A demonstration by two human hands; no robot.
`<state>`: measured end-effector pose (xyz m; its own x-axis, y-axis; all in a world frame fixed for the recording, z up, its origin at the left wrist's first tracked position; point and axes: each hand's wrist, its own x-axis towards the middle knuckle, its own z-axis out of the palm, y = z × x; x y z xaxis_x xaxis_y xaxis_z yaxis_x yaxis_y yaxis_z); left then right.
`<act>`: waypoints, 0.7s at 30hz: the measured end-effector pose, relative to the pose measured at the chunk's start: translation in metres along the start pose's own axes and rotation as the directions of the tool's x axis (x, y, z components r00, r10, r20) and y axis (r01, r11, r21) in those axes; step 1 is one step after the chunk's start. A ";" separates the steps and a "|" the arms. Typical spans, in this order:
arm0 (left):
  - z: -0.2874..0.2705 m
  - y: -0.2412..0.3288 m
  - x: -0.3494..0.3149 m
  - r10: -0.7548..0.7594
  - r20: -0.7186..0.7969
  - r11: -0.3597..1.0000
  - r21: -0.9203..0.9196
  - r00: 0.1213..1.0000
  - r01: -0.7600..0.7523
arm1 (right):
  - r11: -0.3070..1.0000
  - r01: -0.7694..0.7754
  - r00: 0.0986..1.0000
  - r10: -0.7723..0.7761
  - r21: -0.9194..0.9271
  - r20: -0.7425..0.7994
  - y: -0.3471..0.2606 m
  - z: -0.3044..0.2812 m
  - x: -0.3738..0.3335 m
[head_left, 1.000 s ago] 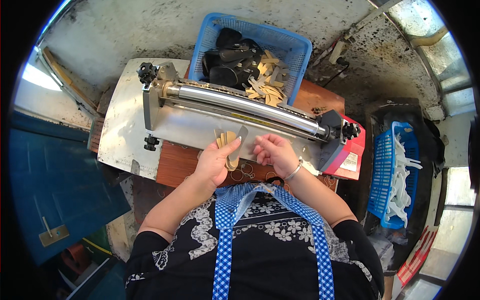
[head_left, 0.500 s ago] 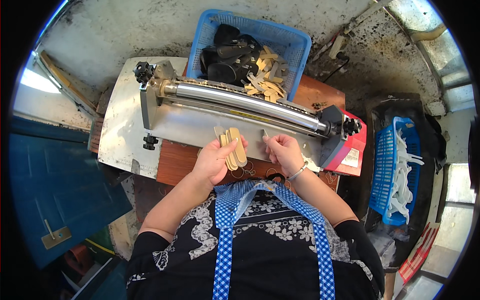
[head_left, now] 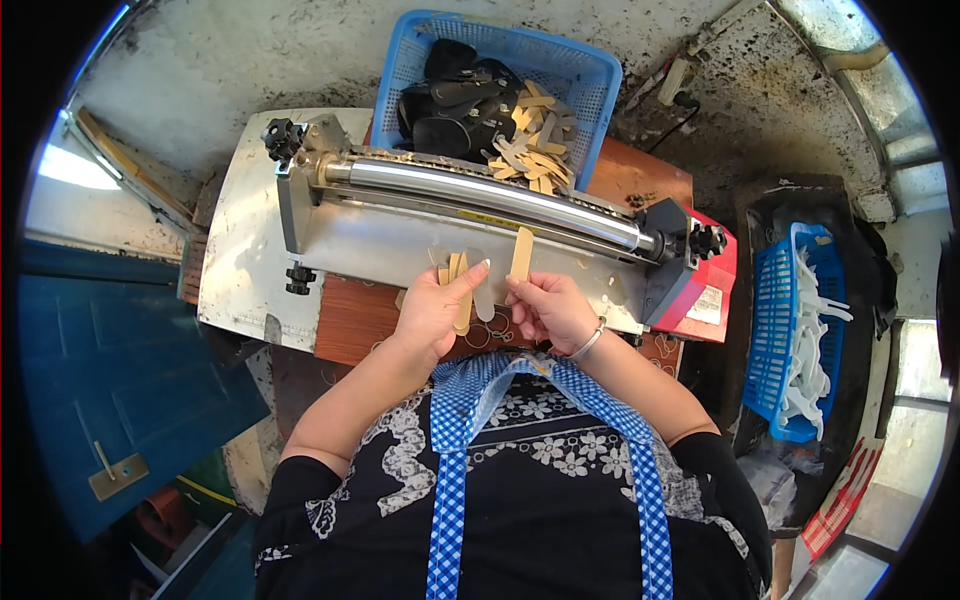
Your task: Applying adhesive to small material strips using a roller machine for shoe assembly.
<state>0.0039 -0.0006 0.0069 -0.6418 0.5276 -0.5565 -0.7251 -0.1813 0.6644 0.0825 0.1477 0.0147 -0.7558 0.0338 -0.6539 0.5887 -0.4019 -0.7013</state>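
My left hand [head_left: 428, 318] is closed around several flat, round-ended tan strips [head_left: 462, 315], with its thumb across them. A grey strip [head_left: 484, 298] sticks out at the right of this bunch. Between the thumb and fingers of my right hand [head_left: 557, 313] stands a single tan strip [head_left: 522, 254], its upper end pointing at the roller machine. Both hands are just in front of that machine's metal plate [head_left: 385, 240]. Beyond the plate lies a long shiny steel roller [head_left: 480, 200]. The single strip's tip is close to the roller; whether they touch I cannot tell.
Behind the machine, a blue plastic basket [head_left: 598, 140] holds black pieces and a heap of tan and grey strips. Black knobs [head_left: 285, 140] and a red end housing [head_left: 708, 285] flank the roller. At right, another blue basket [head_left: 768, 330] contains white pieces. Loose thin rings lie on the brown tabletop [head_left: 350, 318].
My right hand has gone from a small dark-looking piece to a tan strip held upright. In my left hand the bunch has thinned and shifted, with a grey strip now showing at its right.
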 end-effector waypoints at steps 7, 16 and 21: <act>0.004 -0.004 0.003 0.032 -0.072 0.992 0.125 0.997 -0.023 | 0.993 0.056 0.993 -0.044 0.106 -0.107 -0.010 -0.004 0.007; 0.003 0.006 -0.002 -0.052 0.051 0.996 -0.068 0.997 0.056 | 0.958 0.201 0.950 -0.242 -0.206 -0.198 0.004 -0.011 0.005; -0.005 0.003 0.004 -0.008 0.096 0.998 0.064 0.995 0.001 | 0.978 0.108 0.946 -0.157 -0.179 -0.284 -0.003 -0.005 0.004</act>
<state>-0.0018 -0.0035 0.0041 -0.6093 0.6063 -0.5111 -0.7085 -0.1268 0.6942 0.0787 0.1533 0.0131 -0.7260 0.3547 -0.5892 0.5451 -0.2256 -0.8075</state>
